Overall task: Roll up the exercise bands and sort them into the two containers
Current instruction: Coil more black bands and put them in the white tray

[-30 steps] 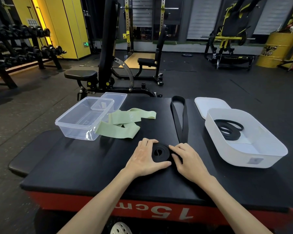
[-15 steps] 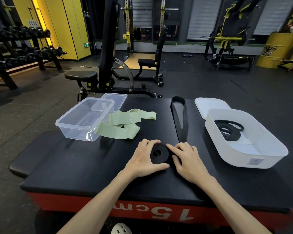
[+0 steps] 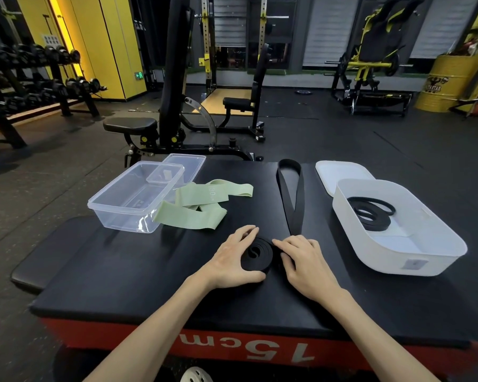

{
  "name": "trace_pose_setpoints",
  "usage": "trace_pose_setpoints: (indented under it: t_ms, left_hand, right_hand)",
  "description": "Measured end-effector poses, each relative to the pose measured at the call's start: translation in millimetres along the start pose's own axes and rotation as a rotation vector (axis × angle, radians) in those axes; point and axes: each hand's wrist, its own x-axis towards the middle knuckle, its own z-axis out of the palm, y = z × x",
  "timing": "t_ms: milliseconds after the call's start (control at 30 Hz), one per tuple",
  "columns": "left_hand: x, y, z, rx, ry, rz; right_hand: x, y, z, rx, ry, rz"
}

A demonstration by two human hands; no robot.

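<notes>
A long black band (image 3: 290,194) lies on the black padded platform (image 3: 149,285), its near end wound into a flat coil (image 3: 257,253). My left hand (image 3: 232,260) curls round the coil's left side, thumb under its near edge. My right hand (image 3: 306,260) presses fingertips against the coil's right side where the loose strap leaves it. Light green bands (image 3: 202,208) lie loose beside the clear plastic container (image 3: 116,208). The white container (image 3: 425,260) on the right holds one rolled black band (image 3: 370,213).
The clear lid (image 3: 191,161) lies behind the clear container, and a white lid (image 3: 340,172) behind the white one. A weight bench (image 3: 138,125) stands just beyond the platform. A lower black pad (image 3: 39,260) juts out to the left. Dumbbell racks line the far left.
The coil has grown a little and turned between my hands, taking up more of the strap. Both hands have stayed at the same spot on the platform.
</notes>
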Motion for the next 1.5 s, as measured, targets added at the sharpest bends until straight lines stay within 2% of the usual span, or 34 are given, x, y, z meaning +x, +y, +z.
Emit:
trace_pose_setpoints:
  t_ms: [67,200,500,667,867,1067,1133,1267,1500]
  left_hand:
    - [0,-1,-1,-0.021,-0.006,-0.008]
    - [-5,0,3,-0.076,0.087,-0.006]
    - [-5,7,12,0.067,0.233,-0.054]
    - [-5,9,11,0.100,0.192,-0.036]
    - [-7,3,4,0.159,0.090,0.151]
    - [-4,3,-5,0.116,-0.079,0.094]
    - [-4,2,-6,0.110,-0.087,0.095]
    - [-8,0,5,0.127,0.045,0.090]
    - [-5,9,14,0.338,0.300,0.015]
  right_hand:
    - [0,0,-1,-0.005,0.019,0.006]
    - [0,1,-1,-0.024,0.029,0.022]
    - [1,-5,-3,-0.005,-0.021,-0.014]
    - [0,-3,-3,0.028,-0.001,-0.027]
    - [-2,-3,-6,-0.046,0.039,-0.011]
    - [-2,-3,-7,-0.050,0.041,0.062]
    - [-2,-3,-7,-0.046,0.022,0.063]
    - [-2,-2,-6,-0.048,-0.006,0.001]
    - [0,-4,-3,-0.008,0.022,-0.010]
